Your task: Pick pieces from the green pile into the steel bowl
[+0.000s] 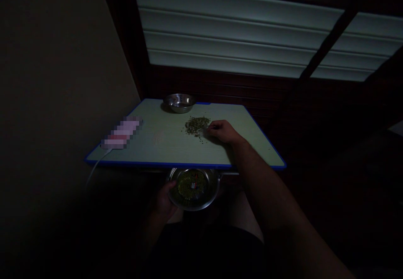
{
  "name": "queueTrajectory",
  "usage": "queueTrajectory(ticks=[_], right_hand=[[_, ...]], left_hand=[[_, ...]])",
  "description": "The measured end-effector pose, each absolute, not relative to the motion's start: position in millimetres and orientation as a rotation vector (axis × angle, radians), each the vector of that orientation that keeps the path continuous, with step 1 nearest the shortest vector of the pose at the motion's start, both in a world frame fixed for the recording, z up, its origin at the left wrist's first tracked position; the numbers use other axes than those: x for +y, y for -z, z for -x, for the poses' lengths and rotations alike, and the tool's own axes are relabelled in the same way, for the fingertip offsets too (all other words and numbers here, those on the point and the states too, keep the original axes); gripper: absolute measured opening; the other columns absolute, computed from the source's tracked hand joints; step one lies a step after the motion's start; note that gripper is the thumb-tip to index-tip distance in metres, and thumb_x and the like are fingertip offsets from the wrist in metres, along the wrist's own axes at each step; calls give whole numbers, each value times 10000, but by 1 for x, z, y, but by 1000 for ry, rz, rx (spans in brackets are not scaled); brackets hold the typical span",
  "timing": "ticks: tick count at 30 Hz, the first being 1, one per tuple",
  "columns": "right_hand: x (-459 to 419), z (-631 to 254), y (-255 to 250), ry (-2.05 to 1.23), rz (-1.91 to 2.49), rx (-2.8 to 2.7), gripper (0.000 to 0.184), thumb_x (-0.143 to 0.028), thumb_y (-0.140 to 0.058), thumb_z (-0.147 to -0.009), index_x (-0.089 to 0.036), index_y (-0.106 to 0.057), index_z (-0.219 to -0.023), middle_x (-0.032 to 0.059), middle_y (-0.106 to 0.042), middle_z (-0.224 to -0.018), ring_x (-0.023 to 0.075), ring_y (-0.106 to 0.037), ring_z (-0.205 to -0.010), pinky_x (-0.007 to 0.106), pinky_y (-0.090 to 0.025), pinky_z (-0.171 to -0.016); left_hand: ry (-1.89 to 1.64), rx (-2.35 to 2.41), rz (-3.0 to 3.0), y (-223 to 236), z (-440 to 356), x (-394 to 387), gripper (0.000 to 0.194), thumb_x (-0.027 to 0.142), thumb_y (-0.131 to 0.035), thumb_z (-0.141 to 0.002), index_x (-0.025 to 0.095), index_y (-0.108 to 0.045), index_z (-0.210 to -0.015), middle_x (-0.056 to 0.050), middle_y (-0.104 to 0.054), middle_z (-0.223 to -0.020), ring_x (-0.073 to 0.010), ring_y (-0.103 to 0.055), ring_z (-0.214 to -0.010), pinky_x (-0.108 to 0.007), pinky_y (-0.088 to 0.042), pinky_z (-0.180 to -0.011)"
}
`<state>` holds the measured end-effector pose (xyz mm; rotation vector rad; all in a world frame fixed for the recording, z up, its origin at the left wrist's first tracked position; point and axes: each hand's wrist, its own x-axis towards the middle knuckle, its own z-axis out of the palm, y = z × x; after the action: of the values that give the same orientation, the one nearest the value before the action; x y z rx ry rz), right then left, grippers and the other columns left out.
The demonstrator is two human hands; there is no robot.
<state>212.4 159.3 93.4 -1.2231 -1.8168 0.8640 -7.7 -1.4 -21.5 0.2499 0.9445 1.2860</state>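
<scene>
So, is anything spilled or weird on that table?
Maybe: a heap of little seeds sits right on the table, some scattered around it, by the right hand. It looks odd lying loose, though I can't tell whether it spilled. Also, the pinkish thing at the picture's left is blurred into squares.

Tabletop [189, 155]: smooth, mostly matt. Blue edging [151, 163]: plastic-looking. Upper bowl [183, 109]: glossy metal, mirror-like. Lower bowl [213, 195]: shiny metal too. Grain heap [194, 124]: rough, matt. Dark frame [321, 54]: wood-looking, faint sheen.
</scene>
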Motion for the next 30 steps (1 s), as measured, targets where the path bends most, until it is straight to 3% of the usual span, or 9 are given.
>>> queueTrajectory(ticks=[20,25,30], right_hand=[[152,-211,-100,-983,1287,-1787,185,-311,-664,-565,-141,-635,-631,-5,-548,-560,94,-436,-520,245,-340,-504],[147,-209,-106,-1030,1324,-1813,182,-316,-620,-626,-137,-612,-590,-11,-495,-497,78,-379,-456,247,-281,-457],[142,-206,-112,-1104,1319,-1867,186,-300,-671,-601,-122,-619,-589,-4,-531,-506,69,-402,-451,233,-303,-455]], left_hand=[[-1291,973,-244,25,8,-1,266,284,-658,-635,161,-716,-863,-97,-756,-826,-328,-674,-951,-460,-526,-854],[-1305,977,-234,24,6,-1,237,286,-643,-642,146,-726,-815,-105,-759,-814,-317,-681,-924,-433,-526,-855],[-1315,980,-211,20,4,0,182,271,-628,-638,170,-724,-756,-77,-760,-769,-294,-696,-863,-425,-530,-847]])
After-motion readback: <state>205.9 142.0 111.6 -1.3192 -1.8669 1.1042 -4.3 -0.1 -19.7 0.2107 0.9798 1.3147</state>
